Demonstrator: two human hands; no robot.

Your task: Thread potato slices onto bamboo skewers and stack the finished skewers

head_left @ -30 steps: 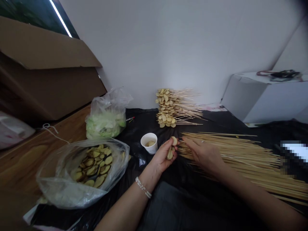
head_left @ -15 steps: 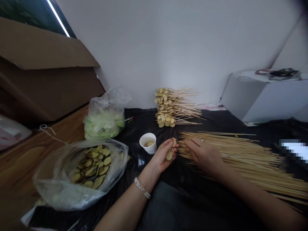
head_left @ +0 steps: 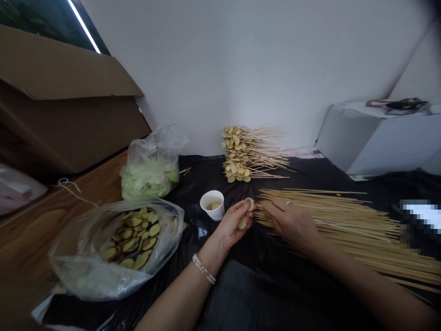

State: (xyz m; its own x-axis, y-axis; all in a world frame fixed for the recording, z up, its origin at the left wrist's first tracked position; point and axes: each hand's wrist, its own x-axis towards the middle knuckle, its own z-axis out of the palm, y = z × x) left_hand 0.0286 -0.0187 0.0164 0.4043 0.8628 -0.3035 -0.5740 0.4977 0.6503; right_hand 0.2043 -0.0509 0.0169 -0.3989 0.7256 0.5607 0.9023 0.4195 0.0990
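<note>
My left hand (head_left: 231, 226) is closed on a few potato slices (head_left: 245, 214) just right of a small white cup (head_left: 212, 205). My right hand (head_left: 292, 221) lies on the near end of a wide pile of bare bamboo skewers (head_left: 347, 227); its fingers are curled down among the sticks, and I cannot see whether one is pinched. The two hands are almost touching. Further back by the wall lies a stack of skewers threaded with potato slices (head_left: 243, 153).
A clear bag of potato slices (head_left: 113, 248) sits at the front left, with a bag of green leaves (head_left: 149, 172) behind it. A cardboard box (head_left: 69, 101) stands at the left and a white box (head_left: 375, 138) at the right. Black plastic sheet (head_left: 248, 285) covers the table.
The potato slices in my left hand have shifted slightly between its fingers. My right hand has crept a little over the skewer ends. Nothing else has moved.
</note>
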